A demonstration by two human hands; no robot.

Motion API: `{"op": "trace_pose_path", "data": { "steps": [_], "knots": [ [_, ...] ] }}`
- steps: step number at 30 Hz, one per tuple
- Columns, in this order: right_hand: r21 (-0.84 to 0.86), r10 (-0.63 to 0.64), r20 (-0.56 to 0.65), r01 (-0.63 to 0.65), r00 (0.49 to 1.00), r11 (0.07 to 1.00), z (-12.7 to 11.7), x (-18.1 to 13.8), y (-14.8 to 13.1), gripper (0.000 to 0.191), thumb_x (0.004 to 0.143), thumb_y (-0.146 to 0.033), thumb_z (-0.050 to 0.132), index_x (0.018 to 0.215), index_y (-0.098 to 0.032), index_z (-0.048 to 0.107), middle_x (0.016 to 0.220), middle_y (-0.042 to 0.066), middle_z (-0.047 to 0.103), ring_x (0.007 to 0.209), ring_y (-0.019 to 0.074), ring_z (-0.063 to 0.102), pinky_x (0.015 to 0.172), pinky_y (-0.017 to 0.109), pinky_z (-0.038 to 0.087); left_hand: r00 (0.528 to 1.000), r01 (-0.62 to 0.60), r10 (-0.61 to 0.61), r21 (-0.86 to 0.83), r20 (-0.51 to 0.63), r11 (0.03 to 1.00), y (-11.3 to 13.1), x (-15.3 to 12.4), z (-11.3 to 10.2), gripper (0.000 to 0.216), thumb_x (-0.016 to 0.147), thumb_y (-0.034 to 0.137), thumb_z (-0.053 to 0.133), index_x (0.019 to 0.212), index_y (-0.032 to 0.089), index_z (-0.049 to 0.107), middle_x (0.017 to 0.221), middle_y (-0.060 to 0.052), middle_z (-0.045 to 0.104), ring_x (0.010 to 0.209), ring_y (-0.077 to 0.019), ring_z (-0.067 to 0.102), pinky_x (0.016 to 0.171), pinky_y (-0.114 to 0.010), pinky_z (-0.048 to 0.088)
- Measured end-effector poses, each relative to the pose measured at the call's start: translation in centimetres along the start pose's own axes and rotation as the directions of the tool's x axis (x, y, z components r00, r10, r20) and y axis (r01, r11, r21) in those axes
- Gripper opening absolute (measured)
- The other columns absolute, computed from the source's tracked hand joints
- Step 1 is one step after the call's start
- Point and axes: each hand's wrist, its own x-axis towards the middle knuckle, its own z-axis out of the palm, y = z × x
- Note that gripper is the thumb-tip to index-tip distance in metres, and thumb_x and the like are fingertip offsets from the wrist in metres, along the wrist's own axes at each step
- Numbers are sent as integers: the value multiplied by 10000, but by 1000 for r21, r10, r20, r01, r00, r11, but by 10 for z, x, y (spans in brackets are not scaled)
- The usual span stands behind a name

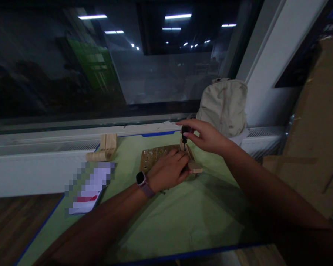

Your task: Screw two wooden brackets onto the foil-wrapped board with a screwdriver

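Observation:
My right hand (202, 135) is closed around the black handle of a screwdriver (185, 135), which stands upright with its shaft pointing down. Beneath its tip is a light wooden piece (195, 167); the exact contact point is too small to make out. My left hand (170, 168), with a watch on its wrist, presses down on that wooden piece, fingers bent over it. Under the left hand lies a brown block (148, 159) with a shiny, tape-like surface, partly hidden by the hand. Whether a screw sits under the tip cannot be seen.
Several wooden pieces (108, 144) rest at the table's back left corner. A blurred-out flat item (93, 186) lies on the left of the green table (166, 225). Behind stand a beige backpack (224, 105) and a window; cardboard (302, 140) is at the right.

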Motion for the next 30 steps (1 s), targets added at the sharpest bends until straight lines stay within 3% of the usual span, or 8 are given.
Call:
{"op": "trace_pose_path", "data": {
  "steps": [5,8,13,18,23,27,30],
  "knots": [
    [-80,100,-83,-107,991,991,0,0,7,167,878,-250,621,1017,-170,668,917,74,699,789,201,629,716,310,471,1000,2,-2,3,10,1000,1,1,-3,301,969,393,502,1133,145,545,1114,-92,600,1050,-267,509,942,-423,482],
    [-205,202,-108,-220,973,953,0,0,10,175,880,-319,656,963,-171,696,814,68,697,750,215,626,696,316,455,1000,6,-6,-4,16,1000,2,1,-4,298,972,392,495,1135,147,545,1112,-90,594,1050,-262,504,950,-418,478],
    [-283,165,-68,-178,984,942,-2,1,3,313,964,-288,491,1117,-127,712,1021,158,713,948,279,655,835,388,493,1000,-1,1,18,14,1000,1,0,-4,301,971,407,489,1106,145,554,1092,-93,600,1029,-270,497,932,-423,483],
    [-62,68,-13,-69,998,996,0,2,-5,363,964,-225,437,1249,-168,656,1171,138,690,1097,255,629,938,412,491,1000,-7,7,2,2,1000,0,0,0,317,967,402,507,1146,142,539,1165,-101,598,1083,-272,497,981,-429,468],
    [73,96,-65,-91,993,993,6,1,-1,283,934,-268,534,1181,-190,647,1126,104,700,965,214,653,819,343,518,1000,-3,3,13,4,1000,1,0,-2,291,965,393,515,1123,151,544,1133,-93,601,1077,-269,502,973,-423,466],
    [-68,126,-138,-136,982,988,9,0,6,164,887,-321,629,971,-182,652,972,87,698,810,200,625,734,314,475,1000,1,-1,17,13,1000,2,0,-4,290,966,395,507,1112,147,545,1104,-89,601,1029,-263,503,944,-424,477],
    [-197,223,-179,-257,958,946,9,0,8,165,878,-346,635,896,-183,626,808,55,664,695,186,582,635,282,400,1000,-11,11,9,11,1000,2,1,-4,302,975,406,490,1109,142,547,1101,-88,596,1037,-264,497,951,-421,475]
  ]
}}
